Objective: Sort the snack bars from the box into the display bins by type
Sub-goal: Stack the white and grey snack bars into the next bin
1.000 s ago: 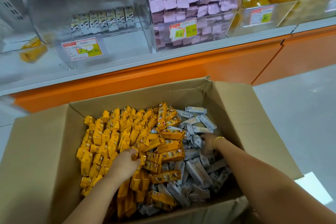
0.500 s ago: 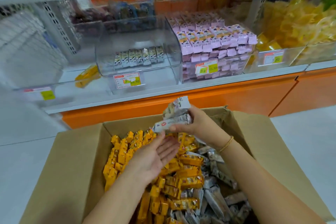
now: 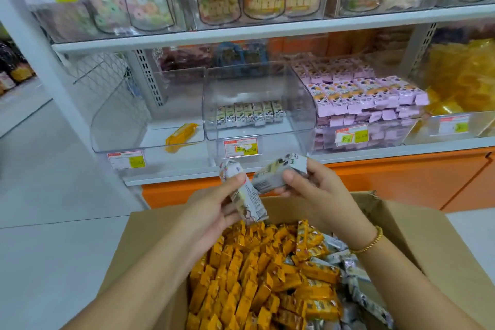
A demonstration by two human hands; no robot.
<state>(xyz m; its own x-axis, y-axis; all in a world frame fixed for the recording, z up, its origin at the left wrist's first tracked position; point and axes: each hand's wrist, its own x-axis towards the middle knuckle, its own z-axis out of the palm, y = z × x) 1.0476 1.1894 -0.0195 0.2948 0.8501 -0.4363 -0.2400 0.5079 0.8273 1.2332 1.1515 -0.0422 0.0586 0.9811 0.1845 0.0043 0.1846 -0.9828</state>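
Dozens of orange bars (image 3: 254, 276) pack the cardboard box (image 3: 401, 225) down at six o'clock, with grey bars (image 3: 356, 284) heaped along its four o'clock side. Just above, the left hand (image 3: 211, 211) has its grip curled round a tilted grey-white bar (image 3: 247, 202), thumb on top. The right hand (image 3: 316, 187) pinches a second bar (image 3: 276, 173), which touches the first at its one o'clock. Out at twelve o'clock, the middle bin (image 3: 257, 83) holds a short row of white bars (image 3: 249, 114). At ten o'clock the left bin (image 3: 120, 120) holds a lone orange bar (image 3: 181, 133), and pink bars (image 3: 361, 94) are stacked at two o'clock.
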